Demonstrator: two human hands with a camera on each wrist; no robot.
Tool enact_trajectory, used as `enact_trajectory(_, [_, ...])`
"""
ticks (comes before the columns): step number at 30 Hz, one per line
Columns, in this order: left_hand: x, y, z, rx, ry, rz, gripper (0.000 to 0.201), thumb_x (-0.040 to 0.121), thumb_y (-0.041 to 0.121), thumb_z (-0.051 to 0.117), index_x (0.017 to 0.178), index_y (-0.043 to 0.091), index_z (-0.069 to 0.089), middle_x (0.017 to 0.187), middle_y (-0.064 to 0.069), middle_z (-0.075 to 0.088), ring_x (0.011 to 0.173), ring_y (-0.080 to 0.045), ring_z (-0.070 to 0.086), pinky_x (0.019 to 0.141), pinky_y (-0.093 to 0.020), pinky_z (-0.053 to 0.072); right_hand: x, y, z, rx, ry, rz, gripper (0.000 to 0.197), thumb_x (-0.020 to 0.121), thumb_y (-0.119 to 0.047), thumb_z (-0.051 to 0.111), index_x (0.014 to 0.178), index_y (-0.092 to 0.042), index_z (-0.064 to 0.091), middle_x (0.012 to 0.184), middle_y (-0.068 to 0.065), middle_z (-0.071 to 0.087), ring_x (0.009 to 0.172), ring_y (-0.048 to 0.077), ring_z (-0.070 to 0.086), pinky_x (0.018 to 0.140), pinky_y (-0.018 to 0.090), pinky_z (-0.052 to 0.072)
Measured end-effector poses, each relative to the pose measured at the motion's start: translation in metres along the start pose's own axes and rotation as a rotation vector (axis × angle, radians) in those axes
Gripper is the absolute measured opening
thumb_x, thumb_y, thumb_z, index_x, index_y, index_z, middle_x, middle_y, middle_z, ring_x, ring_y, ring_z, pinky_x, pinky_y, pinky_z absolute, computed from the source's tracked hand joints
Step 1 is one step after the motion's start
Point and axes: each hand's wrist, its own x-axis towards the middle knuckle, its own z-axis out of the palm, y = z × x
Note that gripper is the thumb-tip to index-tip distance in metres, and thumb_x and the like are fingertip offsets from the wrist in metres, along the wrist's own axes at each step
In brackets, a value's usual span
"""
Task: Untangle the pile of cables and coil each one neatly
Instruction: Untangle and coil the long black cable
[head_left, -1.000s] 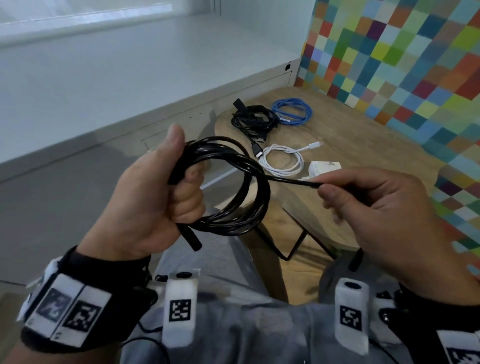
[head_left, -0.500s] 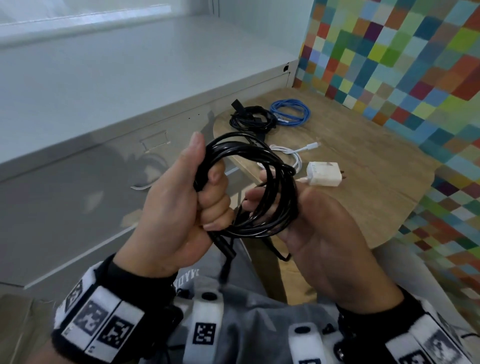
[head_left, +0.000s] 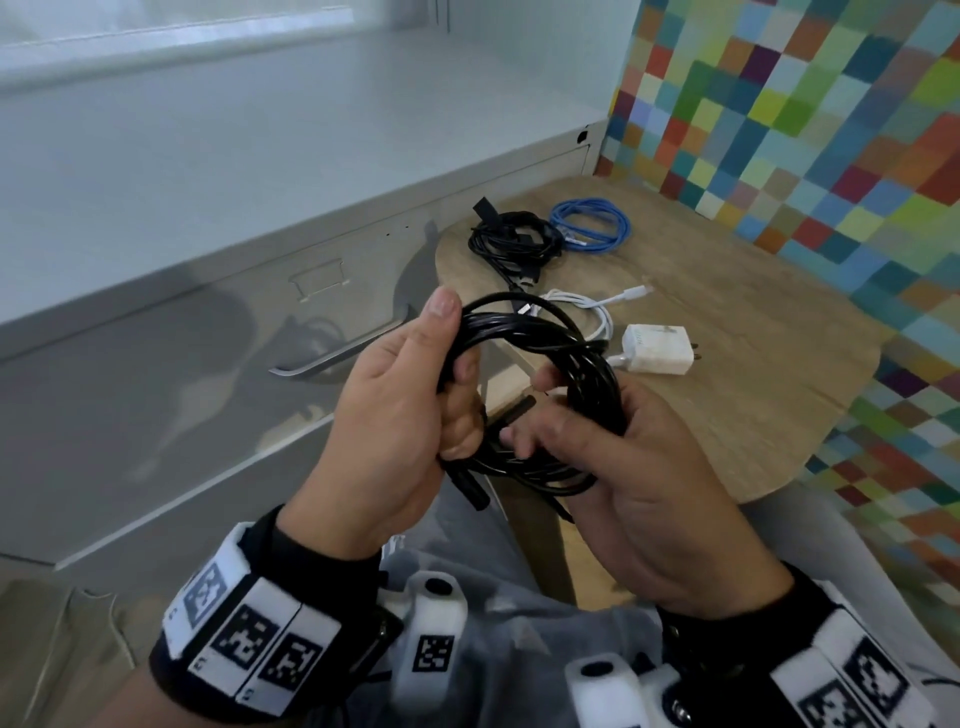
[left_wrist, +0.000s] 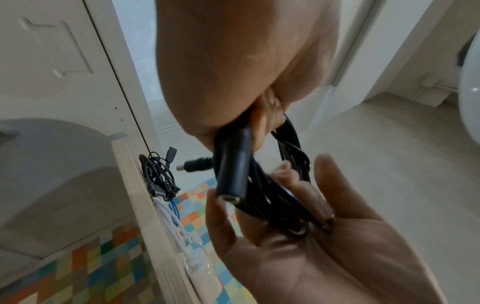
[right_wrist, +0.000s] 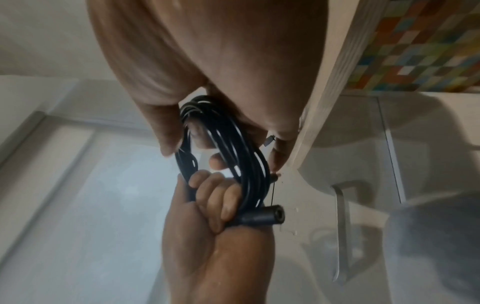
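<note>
I hold a coiled black cable (head_left: 545, 338) in front of me, over my lap. My left hand (head_left: 415, 395) grips the coil's left side in a fist, thumb up along the loops. My right hand (head_left: 613, 457) curls round the right side, fingers through the loop. One barrel plug (head_left: 517, 408) pokes out between my hands and another connector (head_left: 470, 491) hangs below my left fist. The left wrist view shows that connector (left_wrist: 231, 170) close up. In the right wrist view the coil (right_wrist: 228, 148) runs between both hands.
On the round wooden table (head_left: 727, 374) lie a black cable bundle (head_left: 514, 239), a coiled blue cable (head_left: 592, 226), a coiled white cable (head_left: 587, 306) and a white charger (head_left: 657, 349). A grey metal cabinet (head_left: 208, 338) stands at left, a colourful checked wall (head_left: 805, 130) behind.
One second ago my right hand pinched the free end stretched out to the right. It has since come in to the coil and now holds its right side.
</note>
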Motion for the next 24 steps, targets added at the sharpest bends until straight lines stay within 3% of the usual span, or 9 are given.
enact_trajectory(2, [-0.001,-0.002,0.001,0.024,0.017,0.030,0.050,0.097,0.053,0.050,0.060,0.019,0.050,0.048,0.000,0.021,0.038,-0.013,0.017,0.042,-0.028,0.013,0.001,-0.001,-0.001,-0.245,0.028,-0.072,0.021,0.076,-0.006,0.081,0.090,-0.018,0.072,0.072,0.009,0.069,0.078,0.033,0.068,0.081,0.034,0.059])
enact_trajectory(4, [-0.002,-0.001,0.001,0.034,0.011,0.095,0.048,0.098,0.049,0.050,0.061,0.017,0.049,0.047,0.001,0.023,0.038,-0.014,0.017,0.042,-0.031,0.012,0.002,-0.002,-0.004,-0.477,0.107,-0.154,0.019,0.084,0.000,0.079,0.090,-0.016,0.069,0.087,0.004,0.078,0.087,0.022,0.075,0.084,0.030,0.060])
enact_trajectory(6, [-0.002,-0.002,0.001,0.046,-0.003,0.171,0.047,0.097,0.050,0.052,0.063,0.017,0.050,0.047,0.003,0.028,0.040,-0.015,0.016,0.042,-0.032,0.012,0.002,-0.004,-0.007,-0.670,0.154,-0.260,0.028,0.088,0.000,0.074,0.109,-0.020,0.071,0.101,-0.009,0.078,0.098,0.009,0.073,0.085,0.021,0.057])
enact_trajectory(8, [-0.004,-0.002,0.003,0.062,0.003,0.224,0.044,0.092,0.051,0.052,0.064,0.017,0.050,0.048,0.002,0.030,0.042,-0.019,0.015,0.043,-0.034,0.012,0.002,-0.003,-0.011,-0.785,0.195,-0.318,0.041,0.088,-0.006,0.077,0.119,-0.032,0.068,0.106,-0.015,0.074,0.103,0.004,0.069,0.081,0.019,0.056])
enact_trajectory(10, [-0.005,-0.004,0.005,0.073,0.019,0.256,0.044,0.092,0.050,0.052,0.066,0.015,0.047,0.050,0.000,0.026,0.043,-0.022,0.014,0.044,-0.035,0.013,0.002,-0.004,-0.015,-0.790,0.259,-0.302,0.042,0.085,-0.011,0.081,0.111,-0.039,0.064,0.096,-0.012,0.073,0.092,0.008,0.071,0.073,0.023,0.058])
enact_trajectory(15, [-0.004,-0.004,0.005,0.098,0.113,0.321,0.044,0.097,0.048,0.052,0.066,0.017,0.049,0.052,-0.002,0.025,0.044,-0.022,0.015,0.043,-0.033,0.014,0.002,-0.008,-0.021,-0.674,0.277,-0.248,0.020,0.082,-0.011,0.085,0.082,-0.014,0.065,0.075,0.005,0.075,0.068,0.025,0.074,0.067,0.052,0.063])
enact_trajectory(17, [-0.001,0.002,0.000,0.097,0.155,0.368,0.046,0.103,0.047,0.050,0.066,0.020,0.052,0.051,0.004,0.033,0.043,-0.017,0.017,0.043,-0.033,0.014,0.003,-0.011,-0.029,-0.689,0.301,-0.249,0.020,0.085,-0.008,0.082,0.075,-0.010,0.065,0.069,0.007,0.074,0.064,0.025,0.074,0.067,0.051,0.064])
enact_trajectory(20, [0.007,0.014,-0.011,0.048,0.214,0.409,0.043,0.103,0.042,0.044,0.067,0.018,0.043,0.051,0.006,0.035,0.042,-0.014,0.020,0.042,-0.029,0.017,0.004,-0.019,-0.037,-0.577,0.314,-0.237,0.019,0.085,-0.005,0.079,0.076,-0.005,0.063,0.070,0.012,0.074,0.067,0.029,0.074,0.065,0.049,0.065])
enact_trajectory(24, [0.007,0.016,-0.012,0.060,0.222,0.410,0.043,0.103,0.043,0.041,0.070,0.016,0.036,0.049,0.006,0.032,0.041,-0.015,0.018,0.043,-0.029,0.018,0.003,-0.019,-0.024,-0.389,0.242,-0.187,0.030,0.074,-0.026,0.078,0.081,-0.002,0.061,0.074,0.015,0.073,0.074,0.030,0.075,0.060,0.042,0.063])
